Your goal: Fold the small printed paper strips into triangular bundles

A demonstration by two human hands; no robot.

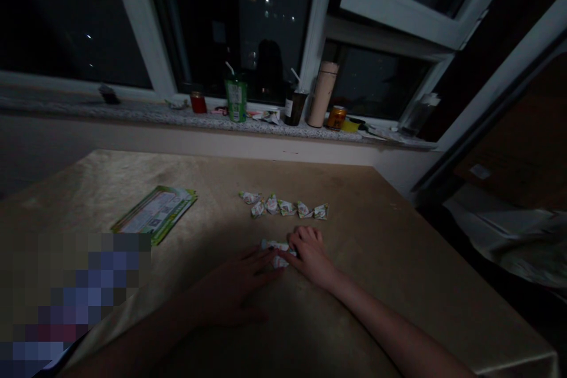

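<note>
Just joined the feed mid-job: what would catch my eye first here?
Both hands meet at the middle of the tan table: the left hand and right hand press on a small folded paper piece. Just beyond them lies a row of similar folded pieces, with a stack of green-edged sheets to the left. Cups and cans line the windowsill under dark windows.

Table draped in smooth tan cloth with a faint sheen. Folded pieces, centre frame, of glossy printed paper, creased. Leaflets, left of centre, slick green-and-white paper. Windowsill, upper frame, speckled polished stone. Orange can shiny metal.
</note>
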